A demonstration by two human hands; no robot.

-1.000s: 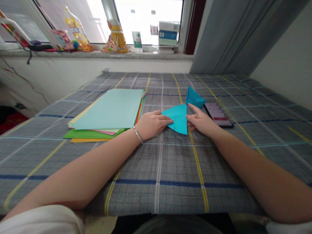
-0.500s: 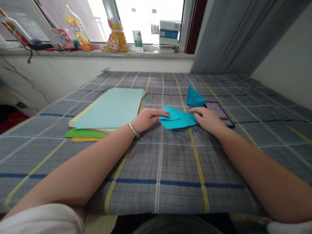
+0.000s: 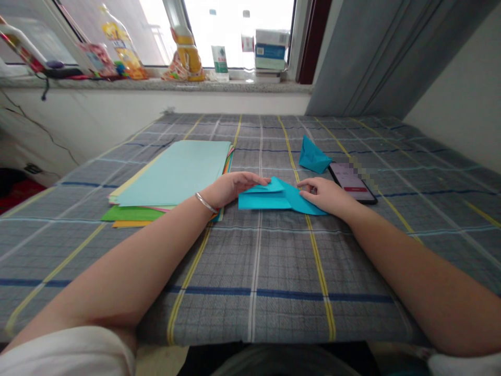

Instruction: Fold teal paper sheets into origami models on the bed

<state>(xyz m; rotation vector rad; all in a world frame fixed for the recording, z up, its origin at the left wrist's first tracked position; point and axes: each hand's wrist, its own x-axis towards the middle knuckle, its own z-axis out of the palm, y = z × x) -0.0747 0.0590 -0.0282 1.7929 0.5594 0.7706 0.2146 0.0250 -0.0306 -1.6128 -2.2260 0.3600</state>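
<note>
A partly folded sheet of bright blue paper lies between my hands, with a long flap stretched to the left and a pointed part to the right. My left hand has its fingers on the upper left of the sheet and grips it there; its thumb is hidden. With bent fingers and thumb, my right hand holds the sheet's right part. Beyond that hand stands a finished-looking folded blue paper boat, touched by neither hand.
A stack of coloured paper, pale blue on top, lies left of my left hand. A phone with a lit screen lies right of my right hand. The checked tablecloth covers the table. Bottles and boxes stand on the windowsill.
The blue paper has opened out to the left into a longer strip. My left hand has moved slightly left with it, its fingers more bent. My right hand has shifted little.
</note>
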